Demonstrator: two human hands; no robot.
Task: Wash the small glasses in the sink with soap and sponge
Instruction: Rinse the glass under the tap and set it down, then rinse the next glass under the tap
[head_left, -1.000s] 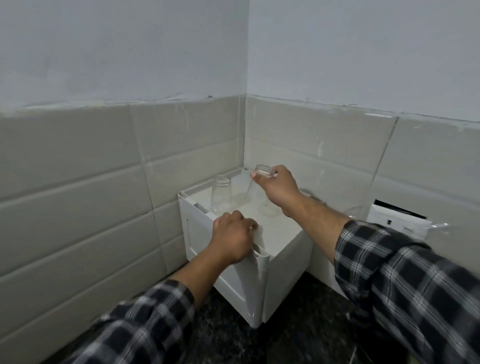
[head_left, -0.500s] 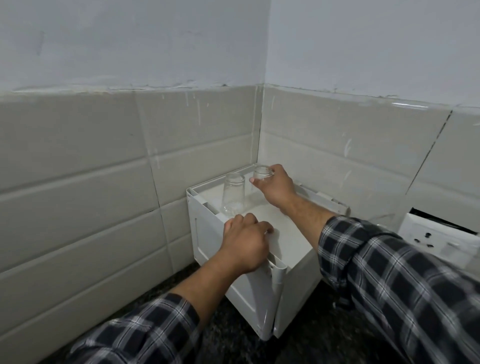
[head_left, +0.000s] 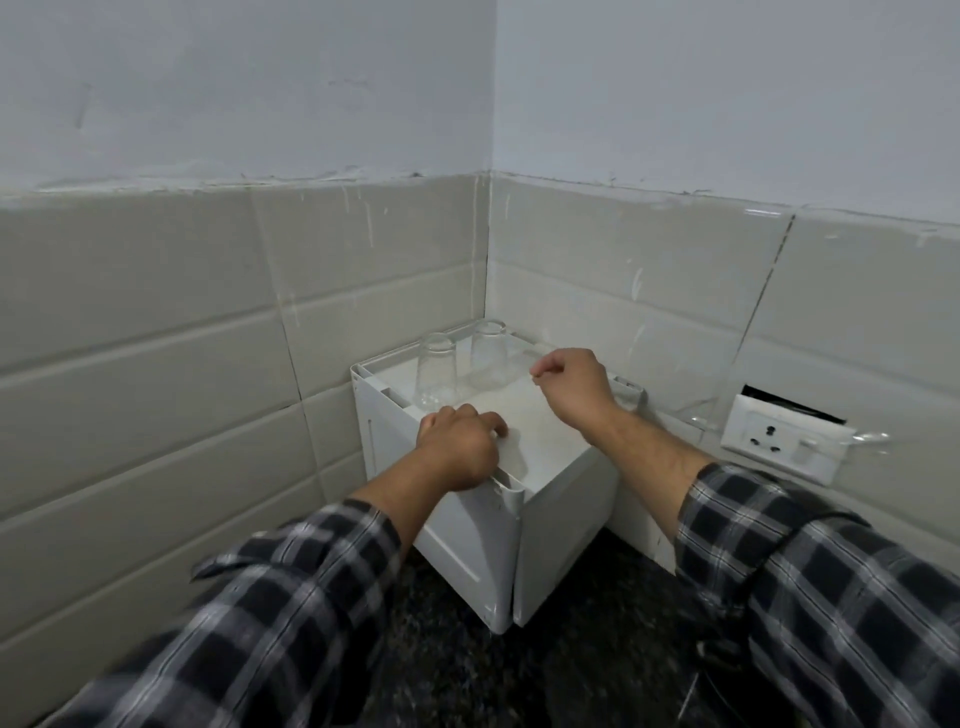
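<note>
Two small clear glasses (head_left: 436, 374), rims down, on far top of white plastic box (head_left: 561, 519) | left hand (head_left: 460, 447) grip curled over near rim | right hand (head_left: 569, 387) grip curled, empty, beside glasses | likely light, slick, fragile: hold sidewall.

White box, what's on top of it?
On the white box, a left glass and a right glass stand upside down near the back. The left hand rests on the front edge. The right hand covers the right side; something glassy shows behind it, unclear what.
</note>
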